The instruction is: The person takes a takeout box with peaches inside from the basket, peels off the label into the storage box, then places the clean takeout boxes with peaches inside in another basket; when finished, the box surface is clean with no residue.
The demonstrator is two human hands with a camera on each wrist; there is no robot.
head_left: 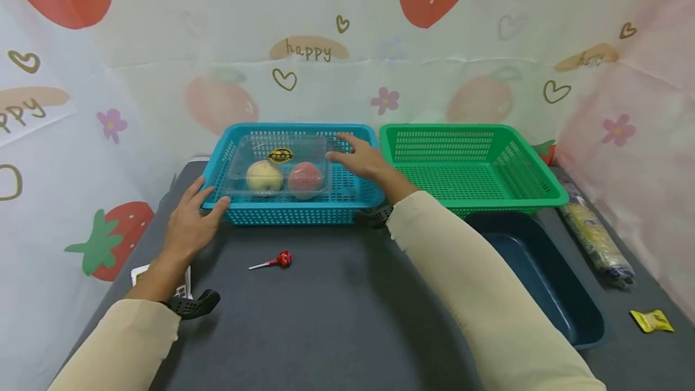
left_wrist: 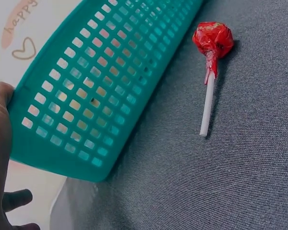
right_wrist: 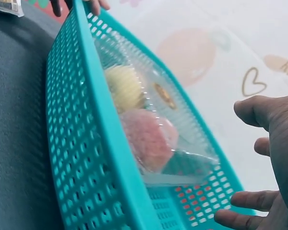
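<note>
Left of centre in the frame, the left hand (head_left: 190,225) touches a blue basket (head_left: 295,216); the right hand (head_left: 361,158) hovers near its clear box (head_left: 278,166).

Inside the blue basket (head_left: 304,204), the clear box (head_left: 244,162) takes up the left and middle; a strip of room lies between its right end and the basket's right wall, beneath the right hand (head_left: 358,157). The left hand (head_left: 187,228) blocks the near left corner. The green basket (head_left: 450,174) is open from above, its near left corner crossed by the right forearm (head_left: 396,183). Between the sleeves (head_left: 119,343) a hand could pass low over the counter (head_left: 326,318), around the lollipop (head_left: 285,259)
</note>
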